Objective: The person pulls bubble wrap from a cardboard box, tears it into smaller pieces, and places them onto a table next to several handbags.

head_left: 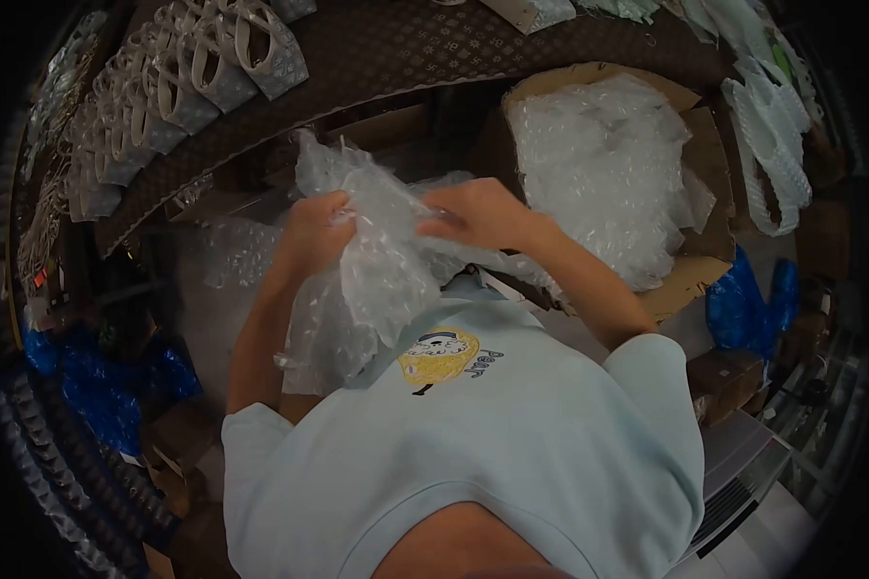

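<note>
Both of my hands grip one crumpled sheet of clear bubble wrap (377,270) in front of my chest. My left hand (316,230) clutches its left side, fingers closed on the plastic. My right hand (480,214) pinches the upper right part of the same sheet. The sheet hangs down over my pale blue T-shirt. Whether anything is wrapped inside cannot be seen.
A cardboard box (690,280) heaped with more bubble wrap (599,164) stands to the right. A dark patterned shelf (377,58) carries a row of pale sandals (193,77) at upper left. White sandals (772,145) and blue plastic bags (743,309) lie at right; more blue plastic (97,386) at lower left.
</note>
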A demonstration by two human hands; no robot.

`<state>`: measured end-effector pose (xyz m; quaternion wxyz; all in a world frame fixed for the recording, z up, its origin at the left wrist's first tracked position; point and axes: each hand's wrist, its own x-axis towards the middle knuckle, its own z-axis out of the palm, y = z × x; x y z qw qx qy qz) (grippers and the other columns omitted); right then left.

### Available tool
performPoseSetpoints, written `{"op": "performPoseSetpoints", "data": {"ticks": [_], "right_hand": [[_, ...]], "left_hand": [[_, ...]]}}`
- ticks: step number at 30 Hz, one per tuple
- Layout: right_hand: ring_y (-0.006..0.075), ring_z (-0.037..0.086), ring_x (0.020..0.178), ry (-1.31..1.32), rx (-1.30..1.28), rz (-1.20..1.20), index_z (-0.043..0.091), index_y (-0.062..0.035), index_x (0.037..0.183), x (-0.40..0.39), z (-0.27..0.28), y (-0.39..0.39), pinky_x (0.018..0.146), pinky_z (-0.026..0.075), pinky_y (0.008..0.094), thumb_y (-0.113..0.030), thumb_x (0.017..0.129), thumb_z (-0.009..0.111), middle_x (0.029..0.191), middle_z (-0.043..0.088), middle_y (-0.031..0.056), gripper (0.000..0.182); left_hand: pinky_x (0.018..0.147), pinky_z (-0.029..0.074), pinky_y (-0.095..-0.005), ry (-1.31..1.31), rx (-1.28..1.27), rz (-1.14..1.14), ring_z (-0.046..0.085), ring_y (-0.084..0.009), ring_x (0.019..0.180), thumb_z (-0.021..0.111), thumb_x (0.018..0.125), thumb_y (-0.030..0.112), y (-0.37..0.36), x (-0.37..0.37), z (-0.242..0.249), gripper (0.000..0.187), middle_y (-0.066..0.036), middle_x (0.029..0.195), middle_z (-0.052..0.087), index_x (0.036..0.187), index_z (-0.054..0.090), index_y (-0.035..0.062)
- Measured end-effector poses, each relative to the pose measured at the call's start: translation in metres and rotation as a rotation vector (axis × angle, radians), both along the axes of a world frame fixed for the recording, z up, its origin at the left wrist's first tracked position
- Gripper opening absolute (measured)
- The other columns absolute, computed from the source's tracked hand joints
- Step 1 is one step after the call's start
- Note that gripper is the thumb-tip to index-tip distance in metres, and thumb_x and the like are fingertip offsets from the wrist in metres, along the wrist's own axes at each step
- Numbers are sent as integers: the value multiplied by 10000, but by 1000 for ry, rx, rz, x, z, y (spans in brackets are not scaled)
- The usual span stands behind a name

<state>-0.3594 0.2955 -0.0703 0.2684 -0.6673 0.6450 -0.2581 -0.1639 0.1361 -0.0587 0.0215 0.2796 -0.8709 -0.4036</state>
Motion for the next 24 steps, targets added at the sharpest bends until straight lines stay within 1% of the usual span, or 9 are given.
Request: {"op": "performPoseSetpoints", "data": {"ticks": [5,9,10,13,14,18,20,22,24], "right_hand": [[111,477,526,-237,22,-350,576,-15,692,-63,-25,36,493,383,279,-285,872,524,558,518,45,329],[81,390,557,-83,-48,-1099,444,-19,606,-206,-38,149,492,324,275,-362,886,473,575,415,-28,444],[130,386,542,-44,-97,-1244,465,-12,632,-262,-53,210,502,327,301,-365,887,452,570,441,12,436],[373,586,870,927,807,-1365,626,-27,947,-340,-49,389,749,465,438,-374,856,433,964,595,229,407],[374,556,939,800,920,-1385,565,-76,1112,-397,-84,477,818,435,432,-438,826,480,1027,577,235,468],[315,467,1088,1353,605,-1328,385,-113,1286,-240,39,255,922,363,398,-372,823,526,1168,503,181,549],[316,463,1111,823,-158,-814,406,-104,1270,-221,30,178,946,348,399,-265,782,623,1217,483,156,557],[311,295,1271,265,-137,-632,377,-96,1291,-139,19,85,1029,258,396,-309,781,632,1309,406,152,609],[313,194,1314,239,-160,-262,313,-131,1332,-100,-7,23,1045,202,441,-330,762,647,1328,392,129,690]], "left_hand": [[612,406,-255,58,186,302,506,-109,667,549,748,103,-58,40,-20,162,-39,728,574,863,578,-8],[641,430,-270,94,152,480,548,-123,714,522,780,169,-133,106,-32,246,-40,804,612,929,612,-6],[654,439,-276,59,151,494,566,-133,735,517,792,188,-161,136,-41,278,-45,832,623,962,614,-9],[643,450,-289,46,-154,280,585,-142,728,498,807,210,-206,200,-48,304,-62,864,634,995,614,2],[643,450,-289,44,-158,289,585,-142,728,498,807,210,-203,202,-44,304,-62,864,634,995,614,2],[642,450,-290,45,-128,341,585,-143,727,499,806,209,-226,216,-34,306,-64,868,634,1004,611,5],[641,450,-290,43,-115,342,585,-143,726,499,806,209,-214,217,-25,307,-64,871,634,1009,609,6],[641,450,-290,45,-105,347,585,-143,726,500,805,209,-210,203,-19,309,-65,873,634,1013,607,8],[640,450,-291,55,-94,364,585,-143,725,500,805,208,-208,208,-11,310,-66,875,634,1018,605,9]]}}
